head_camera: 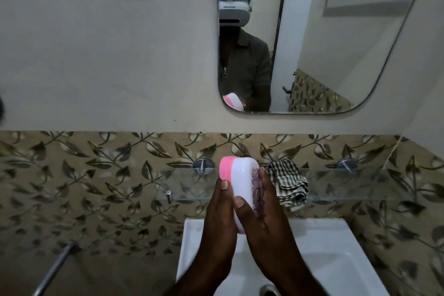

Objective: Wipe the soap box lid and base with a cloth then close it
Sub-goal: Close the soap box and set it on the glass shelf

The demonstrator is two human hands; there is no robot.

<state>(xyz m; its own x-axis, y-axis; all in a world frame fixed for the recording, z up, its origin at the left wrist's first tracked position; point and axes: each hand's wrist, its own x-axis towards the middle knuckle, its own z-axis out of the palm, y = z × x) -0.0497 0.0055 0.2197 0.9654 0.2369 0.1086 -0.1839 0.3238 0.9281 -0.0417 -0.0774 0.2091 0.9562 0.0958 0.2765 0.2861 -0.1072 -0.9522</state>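
The soap box (240, 175) is held upright above the sink, its white lid with a purple print facing me and its pink base showing along the left edge. The lid sits on the base. My left hand (222, 209) grips the box from the left, thumb on the lid. My right hand (258, 206) grips it from the right, thumb across the lid's lower part. A checked cloth (288, 182) lies folded on the glass shelf (360, 182), just right of the box, touched by neither hand.
A white sink (336, 247) lies below my hands. A mirror (312, 43) hangs on the wall above the shelf. A metal bar (55, 269) juts out at lower left. Leaf-patterned tiles cover the wall behind the shelf.
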